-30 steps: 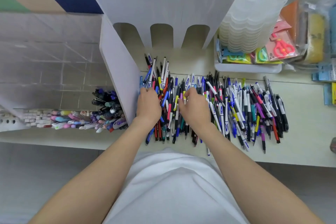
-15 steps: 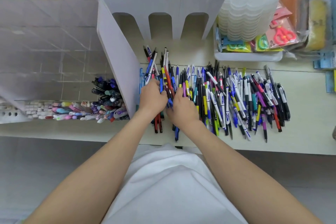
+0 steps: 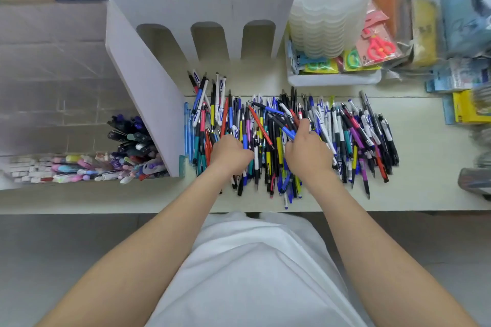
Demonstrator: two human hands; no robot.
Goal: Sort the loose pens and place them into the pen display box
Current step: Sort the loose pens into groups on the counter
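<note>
A thick pile of loose pens [image 3: 353,135] in many colours lies spread across the pale table [image 3: 430,167]. My left hand [image 3: 229,152] sits on the pile's left part, knuckles up, fingers curled down around a few pens. About a hand's width to its right, my right hand [image 3: 307,152] has its fingers curled round several pens, blue ones among them. Behind the pile stands the white pen display box [image 3: 207,2] with three arched slots; its side wall [image 3: 143,93] runs down along the left of the pens.
A clear organiser [image 3: 53,87] on the left holds markers and highlighters [image 3: 127,151]. A stack of translucent tubs [image 3: 329,8] stands in a white tray [image 3: 334,79] with packed scissors [image 3: 377,48]. Yellow and blue packs [image 3: 467,109] lie at the right edge.
My right hand has slid to the right through the pile, away from my left hand, which stayed near the left part. Several pens between the hands have shifted.
</note>
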